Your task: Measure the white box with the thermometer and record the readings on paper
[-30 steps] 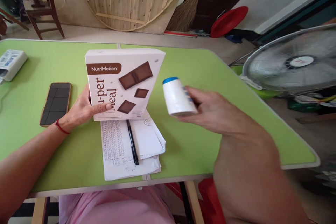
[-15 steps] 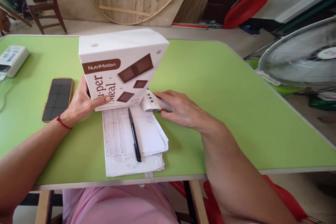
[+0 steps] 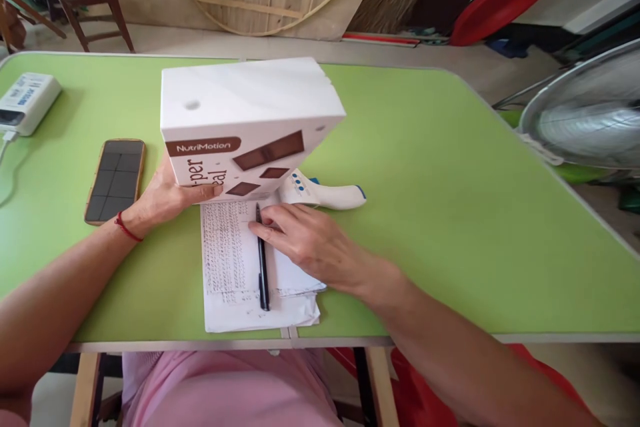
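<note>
My left hand (image 3: 173, 195) grips the lower left side of a white NutriMotion box (image 3: 250, 97), thumb across its front. The box stands tilted, its printed face with brown chocolate pictures towards me. My right hand (image 3: 310, 240) is over the papers (image 3: 225, 260), fingers loosely bent and apart, the fingertips at the upper end of a black pen (image 3: 263, 267). Whether they touch the pen I cannot tell. The pen lies flat on the handwritten sheets. Just beyond my right hand lies a white gun-shaped device (image 3: 330, 195) with blue dots and a blue handle end, partly beside the box.
A phone (image 3: 115, 180) in an orange-edged case lies left of my left hand. Further left is a white power bank (image 3: 30, 103) with a cable plugged in. The green table (image 3: 450, 213) has a fan (image 3: 595, 107) beyond its right edge.
My right hand has let go of the white gun-shaped device and moved left and nearer me, to the pen. The box leans more, showing more of its top.
</note>
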Available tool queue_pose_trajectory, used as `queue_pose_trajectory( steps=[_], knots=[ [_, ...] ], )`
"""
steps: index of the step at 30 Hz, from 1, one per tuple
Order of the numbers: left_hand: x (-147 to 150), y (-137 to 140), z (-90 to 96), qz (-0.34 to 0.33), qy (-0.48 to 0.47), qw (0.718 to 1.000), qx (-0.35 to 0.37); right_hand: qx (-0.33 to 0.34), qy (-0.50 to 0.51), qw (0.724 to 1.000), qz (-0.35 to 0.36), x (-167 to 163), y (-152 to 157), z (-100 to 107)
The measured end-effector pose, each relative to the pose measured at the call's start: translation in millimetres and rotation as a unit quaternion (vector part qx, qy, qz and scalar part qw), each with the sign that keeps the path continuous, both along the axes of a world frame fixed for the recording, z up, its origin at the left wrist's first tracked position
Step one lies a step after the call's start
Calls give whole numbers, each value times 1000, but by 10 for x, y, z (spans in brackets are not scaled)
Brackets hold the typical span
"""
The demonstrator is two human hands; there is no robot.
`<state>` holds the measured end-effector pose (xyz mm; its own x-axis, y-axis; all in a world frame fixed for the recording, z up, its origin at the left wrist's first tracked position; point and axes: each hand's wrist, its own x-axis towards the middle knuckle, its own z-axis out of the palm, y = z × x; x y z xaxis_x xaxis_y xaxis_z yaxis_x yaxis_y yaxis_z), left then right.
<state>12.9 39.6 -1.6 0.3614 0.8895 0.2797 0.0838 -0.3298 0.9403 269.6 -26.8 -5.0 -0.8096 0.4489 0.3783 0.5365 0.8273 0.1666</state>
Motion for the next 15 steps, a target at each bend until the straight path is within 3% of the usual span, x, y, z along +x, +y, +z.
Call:
queue_pose_trajectory(
  steps=[4,7,10,12,15],
  knots=[
    [19,16,-20,-26,-15,1000,2,12,6,999,51,9,44,-1],
    [-2,55,-71,-44,-19,999,-7,-79,182,980,32,-7,38,-27],
    [-23,89,-113,-49,-17,999,1,-245,386,886,-75,-70,14,-81],
    [-30,102,-124,-52,-15,999,6,-328,448,823,-119,-129,9,-125],
    [-31,108,-117,-65,-11,998,12,-373,480,781,-143,-206,6,-201]
  ],
)
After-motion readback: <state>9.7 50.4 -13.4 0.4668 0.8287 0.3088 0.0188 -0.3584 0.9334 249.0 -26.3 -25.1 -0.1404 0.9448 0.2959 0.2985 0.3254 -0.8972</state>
